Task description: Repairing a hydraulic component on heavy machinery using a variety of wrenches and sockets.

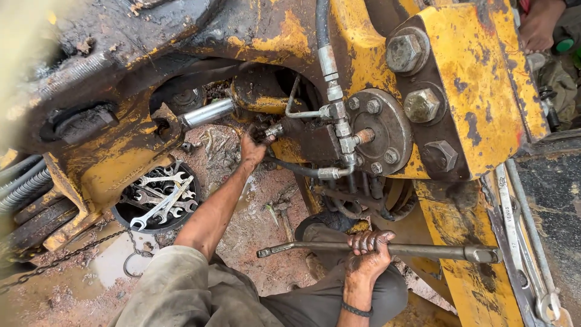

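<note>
My left hand (253, 147) reaches up under a worn yellow machine and grips a dark hose fitting (270, 131) beside a chrome cylinder rod (207, 112). My right hand (367, 253) is closed round a long grey steel bar (315, 247) that lies level across my lap; the bar's far end carries a socket (483, 254) near the yellow frame. A round grey flange (380, 127) with several bolts and hydraulic pipes sits between the two hands.
A black round tub (158, 197) of several spanners stands on the muddy ground at left, with a chain (66, 257) beside it. Long spanners (510, 218) lie on the frame at right. Another person's hand (538, 24) shows at top right.
</note>
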